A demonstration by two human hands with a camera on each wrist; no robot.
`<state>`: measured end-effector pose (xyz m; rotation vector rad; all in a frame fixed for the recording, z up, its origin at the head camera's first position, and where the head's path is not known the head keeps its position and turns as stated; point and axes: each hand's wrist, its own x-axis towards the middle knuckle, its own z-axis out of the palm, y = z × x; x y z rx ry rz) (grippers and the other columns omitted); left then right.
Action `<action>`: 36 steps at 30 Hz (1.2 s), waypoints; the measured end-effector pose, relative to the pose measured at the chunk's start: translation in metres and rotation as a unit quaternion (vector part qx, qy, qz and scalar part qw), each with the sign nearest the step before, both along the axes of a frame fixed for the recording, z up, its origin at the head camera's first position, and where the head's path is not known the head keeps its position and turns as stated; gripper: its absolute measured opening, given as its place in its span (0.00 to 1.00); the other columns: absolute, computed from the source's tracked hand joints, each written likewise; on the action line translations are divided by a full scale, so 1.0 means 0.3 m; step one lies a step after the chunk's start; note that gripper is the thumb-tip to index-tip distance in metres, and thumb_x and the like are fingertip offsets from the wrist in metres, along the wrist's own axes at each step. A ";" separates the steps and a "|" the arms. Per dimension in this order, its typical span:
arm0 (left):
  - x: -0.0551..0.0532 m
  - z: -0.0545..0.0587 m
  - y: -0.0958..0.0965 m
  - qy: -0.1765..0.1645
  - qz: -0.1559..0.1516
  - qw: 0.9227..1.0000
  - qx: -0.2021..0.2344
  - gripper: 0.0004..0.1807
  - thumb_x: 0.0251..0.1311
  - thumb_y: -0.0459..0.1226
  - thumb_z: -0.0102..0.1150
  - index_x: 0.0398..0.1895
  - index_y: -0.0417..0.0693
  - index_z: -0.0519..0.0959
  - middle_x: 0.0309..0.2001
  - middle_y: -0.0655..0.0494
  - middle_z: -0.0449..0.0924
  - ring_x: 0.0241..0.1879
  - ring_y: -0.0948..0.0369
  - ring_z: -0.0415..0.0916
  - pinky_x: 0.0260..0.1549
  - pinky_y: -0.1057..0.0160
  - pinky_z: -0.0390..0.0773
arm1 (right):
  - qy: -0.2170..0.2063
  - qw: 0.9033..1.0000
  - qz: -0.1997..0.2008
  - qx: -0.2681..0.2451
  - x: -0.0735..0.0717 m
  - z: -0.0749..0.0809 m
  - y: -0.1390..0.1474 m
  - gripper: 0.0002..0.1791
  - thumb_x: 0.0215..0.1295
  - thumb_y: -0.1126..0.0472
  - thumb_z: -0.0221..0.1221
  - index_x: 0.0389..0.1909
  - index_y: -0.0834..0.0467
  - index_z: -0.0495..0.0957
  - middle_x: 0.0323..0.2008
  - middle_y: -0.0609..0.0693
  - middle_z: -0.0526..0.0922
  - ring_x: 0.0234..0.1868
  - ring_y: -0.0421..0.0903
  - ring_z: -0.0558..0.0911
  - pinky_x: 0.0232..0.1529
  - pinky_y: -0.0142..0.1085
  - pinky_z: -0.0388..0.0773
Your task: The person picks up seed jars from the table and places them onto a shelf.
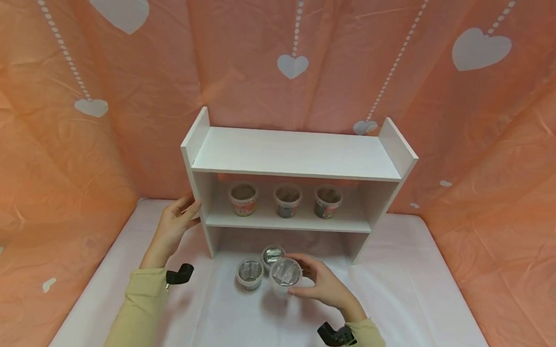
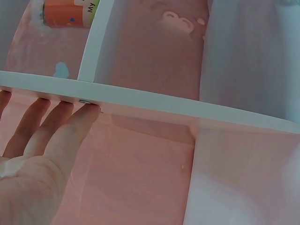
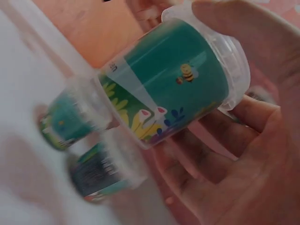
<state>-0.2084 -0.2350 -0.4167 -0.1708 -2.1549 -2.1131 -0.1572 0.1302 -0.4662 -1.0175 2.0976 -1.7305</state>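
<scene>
My right hand (image 1: 325,288) grips a lidded plastic cup (image 1: 285,274) at its rim, thumb on one side and fingers on the other. In the right wrist view this cup (image 3: 164,82) has a teal wrapper with a bee and flowers. Two similar cups, one nearer the shelf (image 1: 273,254) and one to the left (image 1: 250,273), stand on the table beside it, silvery under their lids. My left hand (image 1: 173,224) rests its fingertips against the left side panel of a white shelf unit (image 1: 293,153); the left wrist view shows those fingers (image 2: 70,129) extended along the panel edge.
On the middle shelf board stand three more cups, a left one (image 1: 243,198), a middle one (image 1: 287,199) and a right one (image 1: 328,201). A white cloth (image 1: 409,298) covers the table. Orange curtains with hearts (image 1: 250,76) hang behind and at both sides.
</scene>
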 end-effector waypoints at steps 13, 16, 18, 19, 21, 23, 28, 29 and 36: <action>0.001 0.002 0.004 -0.005 -0.007 1.000 0.008 0.32 0.70 0.40 0.51 0.72 0.37 0.56 0.71 0.42 0.54 0.66 0.46 0.57 0.57 0.45 0.66 | 0.044 0.999 0.018 0.008 -0.041 0.192 -0.002 0.37 0.52 0.72 0.69 0.64 0.65 0.67 0.57 0.56 0.75 0.56 0.49 0.74 0.58 0.42 0.71; 0.003 0.000 0.002 -0.004 -0.005 1.000 0.001 0.33 0.70 0.42 0.51 0.72 0.37 0.55 0.71 0.42 0.54 0.66 0.46 0.57 0.57 0.47 0.67 | 0.042 0.999 0.026 0.002 -0.060 0.218 -0.003 0.37 0.51 0.74 0.68 0.64 0.64 0.66 0.58 0.57 0.74 0.56 0.49 0.74 0.57 0.41 0.72; 0.002 -0.004 0.000 -0.002 -0.004 1.000 -0.003 0.33 0.70 0.42 0.51 0.72 0.37 0.55 0.71 0.41 0.55 0.66 0.45 0.57 0.56 0.49 0.69 | 0.038 0.999 0.031 -0.005 -0.072 0.237 -0.005 0.39 0.51 0.75 0.68 0.65 0.63 0.66 0.57 0.57 0.74 0.56 0.50 0.75 0.55 0.41 0.73; 0.003 -0.004 -0.001 -0.001 -0.003 1.000 -0.005 0.33 0.70 0.43 0.51 0.72 0.37 0.55 0.71 0.41 0.55 0.66 0.45 0.58 0.55 0.50 0.70 | 0.037 0.999 0.033 -0.008 -0.076 0.251 -0.007 0.39 0.51 0.74 0.68 0.65 0.62 0.66 0.57 0.56 0.74 0.55 0.50 0.75 0.55 0.40 0.74; 0.003 -0.006 -0.002 0.002 -0.004 1.000 -0.009 0.34 0.70 0.43 0.51 0.72 0.37 0.55 0.71 0.41 0.55 0.66 0.45 0.58 0.55 0.51 0.70 | 0.045 0.998 0.035 -0.009 -0.081 0.284 -0.011 0.38 0.53 0.73 0.68 0.66 0.61 0.66 0.56 0.55 0.75 0.55 0.49 0.75 0.53 0.39 0.75; 0.003 -0.006 -0.002 0.004 -0.004 1.000 -0.009 0.34 0.70 0.43 0.51 0.72 0.37 0.55 0.70 0.41 0.55 0.66 0.45 0.58 0.54 0.52 0.71 | 0.051 0.998 0.038 -0.010 -0.085 0.319 -0.016 0.37 0.53 0.72 0.68 0.65 0.61 0.66 0.55 0.55 0.75 0.53 0.50 0.76 0.52 0.40 0.76; 0.003 -0.005 -0.002 0.004 -0.006 1.000 -0.012 0.33 0.70 0.43 0.51 0.72 0.38 0.56 0.70 0.40 0.56 0.65 0.45 0.59 0.53 0.55 0.73 | 0.060 0.998 0.034 -0.013 -0.097 0.405 -0.031 0.37 0.52 0.71 0.69 0.65 0.61 0.67 0.54 0.55 0.76 0.53 0.51 0.76 0.52 0.42 0.76; 0.003 -0.005 -0.002 0.004 -0.006 1.000 -0.012 0.33 0.70 0.43 0.51 0.72 0.37 0.56 0.70 0.40 0.56 0.65 0.45 0.58 0.53 0.56 0.73 | 0.063 0.997 0.031 -0.013 -0.101 0.420 -0.034 0.37 0.52 0.71 0.69 0.64 0.61 0.67 0.54 0.54 0.76 0.53 0.51 0.76 0.52 0.42 0.75; 0.000 -0.002 0.000 0.001 -0.004 1.000 -0.011 0.33 0.70 0.42 0.51 0.72 0.37 0.56 0.70 0.40 0.56 0.65 0.45 0.59 0.54 0.52 0.71 | 0.053 0.998 0.021 -0.016 -0.118 0.521 -0.053 0.36 0.53 0.67 0.70 0.63 0.58 0.69 0.52 0.54 0.77 0.52 0.52 0.77 0.52 0.42 0.76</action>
